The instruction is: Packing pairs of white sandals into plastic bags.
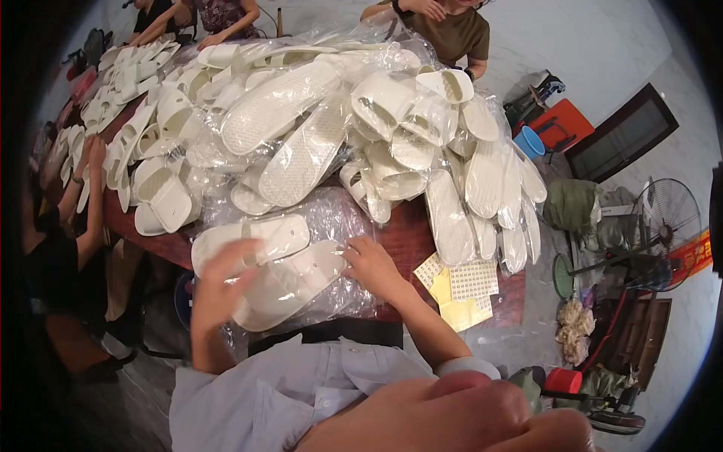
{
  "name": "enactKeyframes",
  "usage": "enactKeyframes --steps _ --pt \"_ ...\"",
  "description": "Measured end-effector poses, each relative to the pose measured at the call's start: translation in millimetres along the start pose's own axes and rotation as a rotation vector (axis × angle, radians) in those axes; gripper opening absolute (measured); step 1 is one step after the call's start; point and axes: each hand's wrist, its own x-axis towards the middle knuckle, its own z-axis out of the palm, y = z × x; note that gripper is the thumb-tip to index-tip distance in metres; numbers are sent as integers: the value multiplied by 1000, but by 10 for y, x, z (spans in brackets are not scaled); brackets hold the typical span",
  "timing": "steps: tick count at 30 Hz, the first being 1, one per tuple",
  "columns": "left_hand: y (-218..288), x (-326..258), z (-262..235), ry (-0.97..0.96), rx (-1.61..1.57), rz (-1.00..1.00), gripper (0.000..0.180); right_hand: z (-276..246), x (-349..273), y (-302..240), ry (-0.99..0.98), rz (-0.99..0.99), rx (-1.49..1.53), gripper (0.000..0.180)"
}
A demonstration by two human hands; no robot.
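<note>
A pair of white slippers lies in front of me, one slipper (290,232) farther away and the other slipper (290,290) nearer. Clear plastic bags (331,211) lie under and around the pair. Smeared by motion, my left hand (224,275) is over the left end of the pair, its thumb and fingers apart. My right hand (370,267) is at the right end of the nearer slipper. Its bent fingers seem to pinch the clear plastic there, though the fingertips are partly hidden.
A tall heap of bagged white slippers (301,120) covers the dark red table (410,226). Sticker sheets (473,280) and yellow paper (456,310) lie at right. Co-workers sit at the far side and left. A standing fan (666,215) and blue bucket (529,142) are at right.
</note>
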Motion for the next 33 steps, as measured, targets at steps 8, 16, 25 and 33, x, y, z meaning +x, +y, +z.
enactKeyframes --steps 8,16,25,33 --pt "-846 -196 49 231 210 -546 34 -352 251 -281 -111 -188 133 59" --pt "-988 26 272 297 206 -520 35 -159 425 -385 -194 -203 699 76" --pt "-997 140 304 425 -112 -479 32 -150 398 -378 -512 48 1386 86" --pt "-609 387 467 421 -398 -376 22 -259 223 -305 -390 -120 1462 70"
